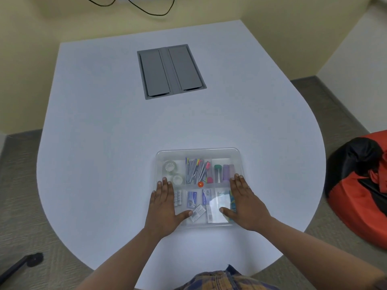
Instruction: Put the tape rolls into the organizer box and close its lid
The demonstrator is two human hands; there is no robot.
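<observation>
Your 2 flat palms press the lid
Left hand [162, 208] at 9 o'clock, right hand [245, 204] at 3, fingers spread, grasping nothing; 2 tape rolls [170, 166] inside organizer box [198, 151]

Both arms reach forward, left hand [163, 206] and right hand [245, 203] flat, fingers spread.

The box [198, 152] under the hands is clear plastic. Beyond the left hand [162, 208], two tape rolls [170, 166] look transparent and faintly green. Between the hands lie small blue-and-white packets [192, 198] and an orange dot [200, 184]. Past the right hand [245, 200] stand green-capped and lilac tubes [225, 172]. The table [104, 132] is pale bluish white.
</observation>
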